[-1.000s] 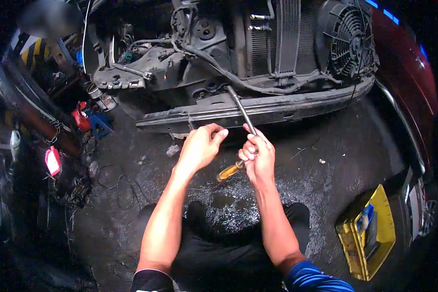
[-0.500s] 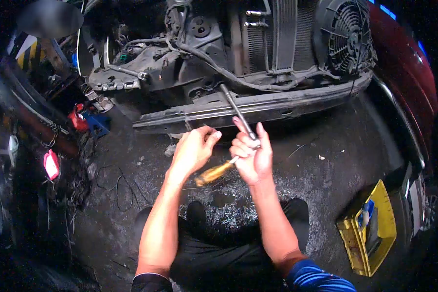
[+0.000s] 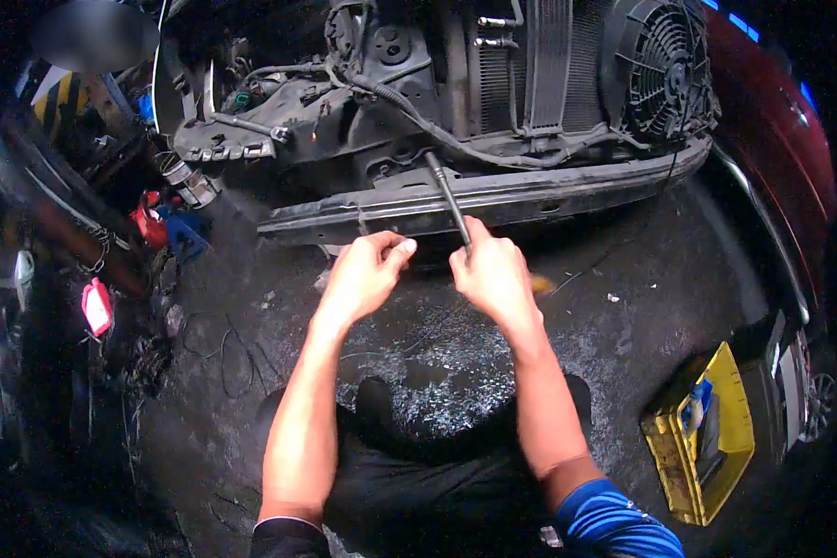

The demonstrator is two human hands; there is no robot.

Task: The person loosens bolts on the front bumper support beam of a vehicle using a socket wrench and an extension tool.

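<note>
My right hand [image 3: 495, 279] is closed round the lower end of a long metal tool shaft [image 3: 448, 199]. The shaft slants up over the bumper beam [image 3: 511, 199] to the dark metal just above it. A bit of a yellow handle [image 3: 541, 284] shows on the far side of that hand, mostly hidden. My left hand [image 3: 366, 272] is held in front of the beam with its thumb and fingertips pinched together; whether anything small is between them cannot be made out.
A radiator [image 3: 581, 79] and round fan [image 3: 662, 74] stand behind the beam. At the lower right is a yellow crate [image 3: 693, 465]. A red panel [image 3: 772, 139] lies right; a pink bottle [image 3: 97, 308], a blue stand [image 3: 186, 234] and a bucket [image 3: 188, 181] are left.
My right hand has turned over, back now up, round the shaft. The yellow handle has swung from the left of that hand to its right. My left hand stays pinched in nearly the same place.
</note>
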